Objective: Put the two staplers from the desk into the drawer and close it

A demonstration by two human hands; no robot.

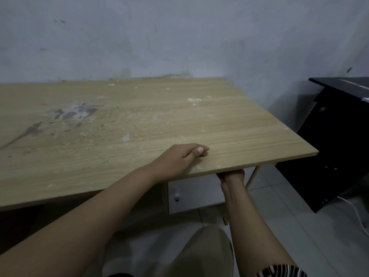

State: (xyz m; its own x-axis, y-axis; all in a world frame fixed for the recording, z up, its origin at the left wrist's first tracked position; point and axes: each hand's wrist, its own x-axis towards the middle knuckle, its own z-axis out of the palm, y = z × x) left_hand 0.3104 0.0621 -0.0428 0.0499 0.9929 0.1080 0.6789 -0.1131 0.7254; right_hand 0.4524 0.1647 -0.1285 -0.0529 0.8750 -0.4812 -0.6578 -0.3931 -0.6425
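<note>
No stapler shows anywhere on the light wooden desk (139, 120). My left hand (179, 158) rests on the desktop near its front edge, fingers curled under, holding nothing. My right hand (231, 176) reaches up beneath the front edge of the desk, above the pale drawer front (191, 198), which has a small dark knob (176, 199). The desktop hides my right fingers, so their grip is not visible. The inside of the drawer is out of sight.
The desktop carries grey stains and white flecks. A black cabinet (335, 140) stands to the right of the desk, with a white cable (357, 212) on the tiled floor beside it. A scuffed grey wall runs behind. My knee (203, 250) is below the drawer.
</note>
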